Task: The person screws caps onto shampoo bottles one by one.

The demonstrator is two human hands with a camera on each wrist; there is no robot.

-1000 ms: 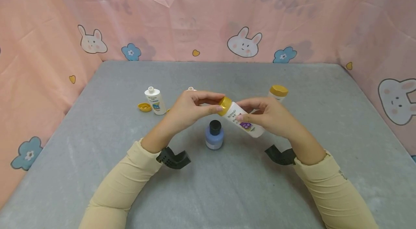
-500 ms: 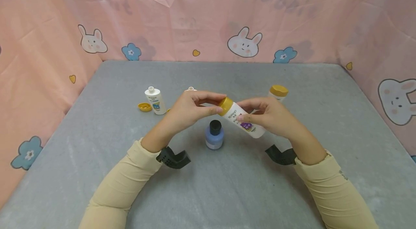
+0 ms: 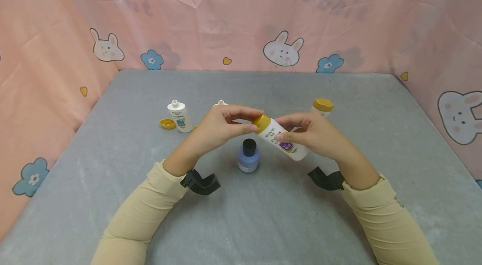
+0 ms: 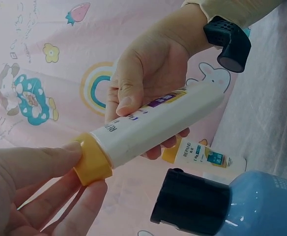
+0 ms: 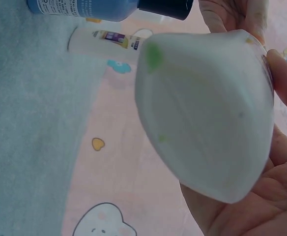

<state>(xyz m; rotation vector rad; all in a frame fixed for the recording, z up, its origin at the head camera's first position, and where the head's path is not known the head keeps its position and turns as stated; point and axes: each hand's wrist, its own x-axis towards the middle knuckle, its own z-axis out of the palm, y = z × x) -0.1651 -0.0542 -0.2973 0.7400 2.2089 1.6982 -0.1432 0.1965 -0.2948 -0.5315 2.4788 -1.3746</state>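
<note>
My right hand (image 3: 320, 133) grips a white lotion or shampoo bottle (image 3: 296, 151) by its body, thumb on the purple label. The bottle is tilted, its yellow cap (image 3: 262, 123) up toward the left. My left hand (image 3: 216, 127) pinches that cap between thumb and fingers, as the left wrist view also shows on the yellow cap (image 4: 92, 160). In the right wrist view the pale bottle base (image 5: 202, 118) faces the camera. Just below the hands stands a blue bottle (image 3: 248, 161) with a black cap.
An uncapped white bottle (image 3: 180, 118) stands at the left beside an upturned yellow cap (image 3: 167, 123). Another open bottle neck (image 3: 221, 102) shows behind my left hand, mostly hidden. Behind my right hand is a white bottle with a yellow cap (image 3: 322, 105). Pink printed cloth (image 3: 226, 14) bounds the grey table.
The held bottle and its cap have shifted very slightly right and down, and the left fingertips have moved slightly right along with the cap. The standing bottles have not moved.
</note>
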